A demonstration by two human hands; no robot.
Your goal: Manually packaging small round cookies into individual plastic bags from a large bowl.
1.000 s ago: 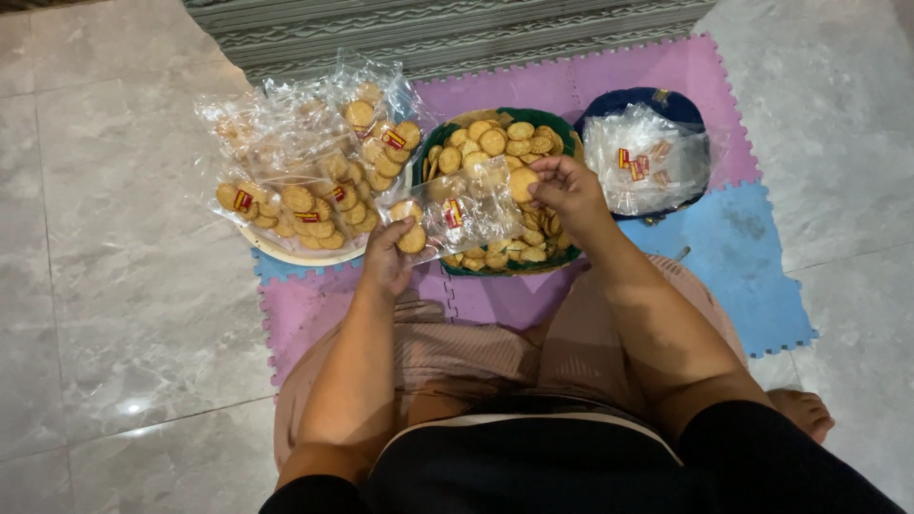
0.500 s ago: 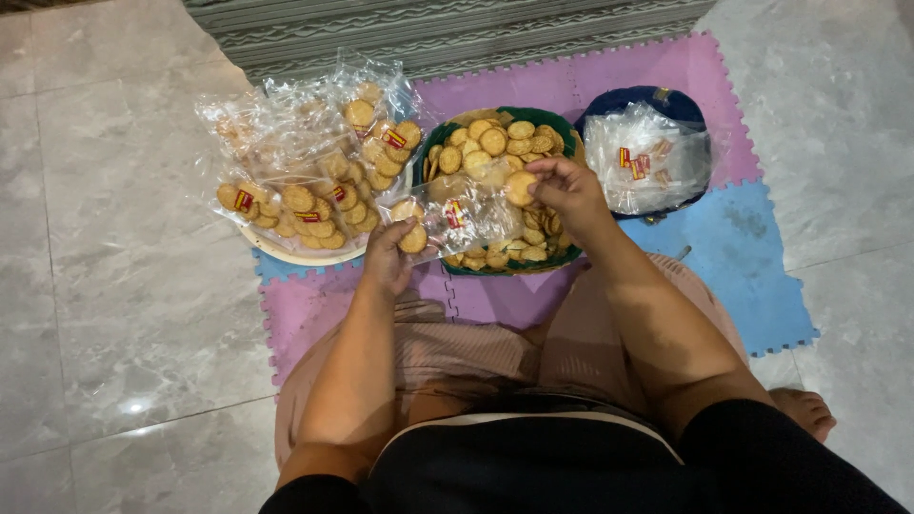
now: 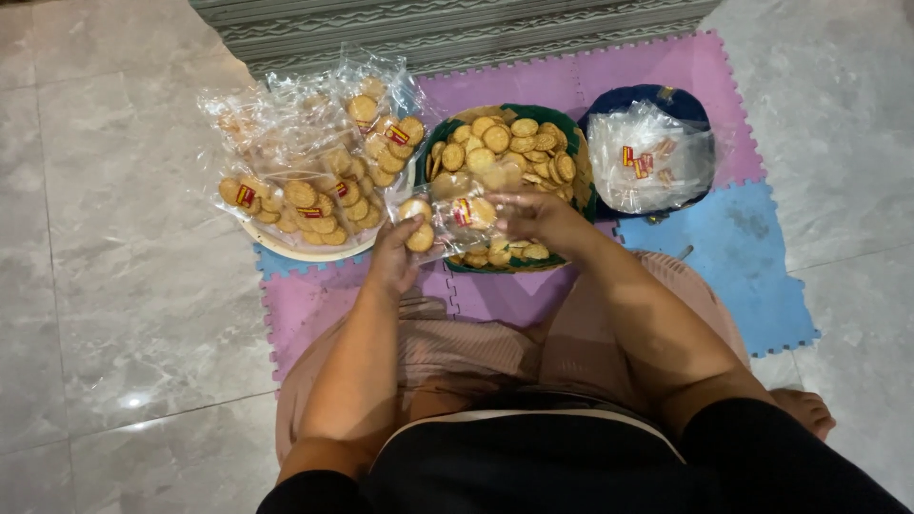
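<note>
- Best done, by the look of it, with the clear bag (image 3: 464, 217) kept open-mouthed and low over the green basket (image 3: 583, 181), so stray biscuits drop back among the loose ones.
- Left hand (image 3: 395, 259): closed narrowly on a few round biscuits (image 3: 418, 225), just left of the basket's near rim, touching the bag's left edge.
- Right hand (image 3: 539, 215): fingers pinching the bag's plastic, over the basket's near half.
- Filled packets (image 3: 314, 157): heaped on a plate left of the basket.
- Empty bags (image 3: 647, 157): in a dark blue bowl (image 3: 687, 103) right of the basket.
</note>
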